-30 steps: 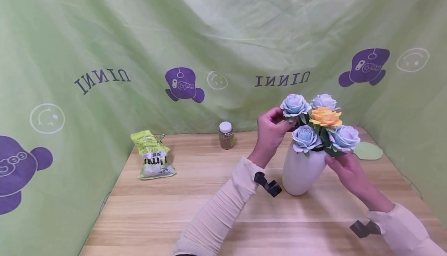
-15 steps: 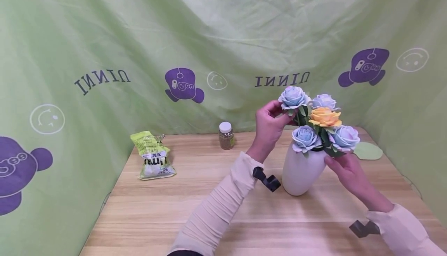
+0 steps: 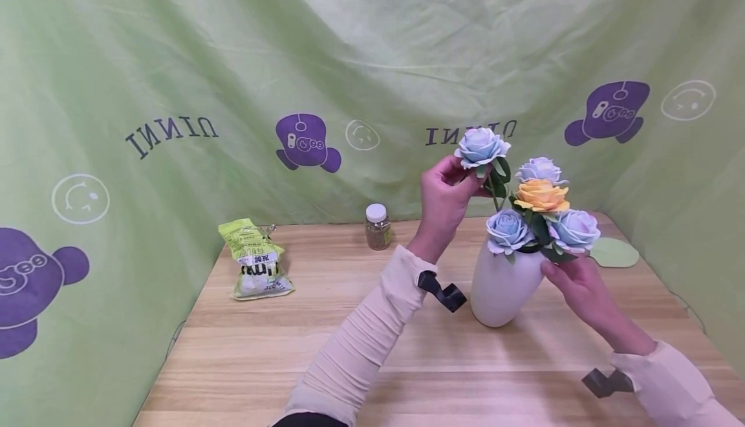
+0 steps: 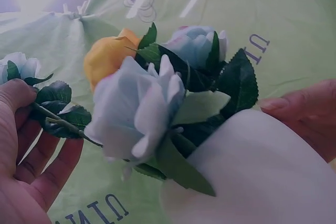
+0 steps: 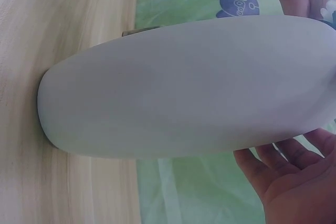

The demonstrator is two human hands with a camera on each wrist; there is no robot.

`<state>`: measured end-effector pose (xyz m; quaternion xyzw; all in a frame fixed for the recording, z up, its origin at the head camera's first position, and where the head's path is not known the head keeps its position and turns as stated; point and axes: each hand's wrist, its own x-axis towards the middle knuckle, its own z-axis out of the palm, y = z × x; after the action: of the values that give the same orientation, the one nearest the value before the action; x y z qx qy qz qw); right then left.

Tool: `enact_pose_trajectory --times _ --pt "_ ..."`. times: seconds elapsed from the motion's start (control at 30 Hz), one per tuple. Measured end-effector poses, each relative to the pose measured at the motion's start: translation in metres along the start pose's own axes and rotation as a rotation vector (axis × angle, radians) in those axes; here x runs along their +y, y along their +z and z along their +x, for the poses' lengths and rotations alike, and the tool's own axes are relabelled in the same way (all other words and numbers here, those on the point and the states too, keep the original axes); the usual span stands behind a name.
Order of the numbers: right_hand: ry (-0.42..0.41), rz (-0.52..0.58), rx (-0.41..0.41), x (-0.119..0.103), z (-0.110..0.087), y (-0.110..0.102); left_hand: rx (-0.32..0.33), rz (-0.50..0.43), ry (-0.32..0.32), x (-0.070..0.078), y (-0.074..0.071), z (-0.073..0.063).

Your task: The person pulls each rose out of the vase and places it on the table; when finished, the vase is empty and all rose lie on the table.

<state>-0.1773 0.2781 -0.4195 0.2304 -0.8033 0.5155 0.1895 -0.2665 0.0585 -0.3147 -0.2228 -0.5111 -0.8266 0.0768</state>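
Observation:
My left hand [image 3: 445, 195] pinches the stem of a light blue artificial rose [image 3: 482, 147] just below its bloom. That rose stands higher than the others, and its leafy stem [image 4: 71, 127] slants down toward the white vase [image 3: 504, 284]; its lower end is hidden. My right hand [image 3: 584, 286] rests against the vase's right side near the rim, thumb in front, with fingertips [image 5: 249, 158] at the wall and partly hidden behind it. Several more roses stand in the vase, light blue ones [image 3: 509, 230] around an orange one [image 3: 542, 195].
A green and white plastic bag [image 3: 259, 262] lies on the wooden table [image 3: 326, 323] at left. A small jar with a white lid [image 3: 377, 226] stands near the back edge. A flat pale green piece [image 3: 614, 251] lies behind my right hand. Green printed cloth [image 3: 372, 58] surrounds the table.
My left hand has moved up and slightly left with the blue rose, and more of its stem shows above the vase. My right hand and the vase stay in place.

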Motion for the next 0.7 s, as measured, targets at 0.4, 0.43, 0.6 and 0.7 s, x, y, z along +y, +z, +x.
enact_pose_trajectory --times 0.4,0.43,0.6,0.7 --pt "-0.006 0.016 0.009 0.001 0.0 0.001 0.026 -0.026 0.034 0.013 -0.001 0.006" --pt "-0.006 0.018 0.01 0.001 0.0 0.001 0.025 -0.027 0.038 0.014 -0.001 0.006" --pt "-0.003 0.005 0.014 0.0 0.0 0.001 0.033 -0.036 0.051 0.019 -0.001 0.008" --pt "-0.001 -0.009 0.018 0.001 0.0 0.0 0.05 -0.057 0.062 0.021 -0.001 0.009"
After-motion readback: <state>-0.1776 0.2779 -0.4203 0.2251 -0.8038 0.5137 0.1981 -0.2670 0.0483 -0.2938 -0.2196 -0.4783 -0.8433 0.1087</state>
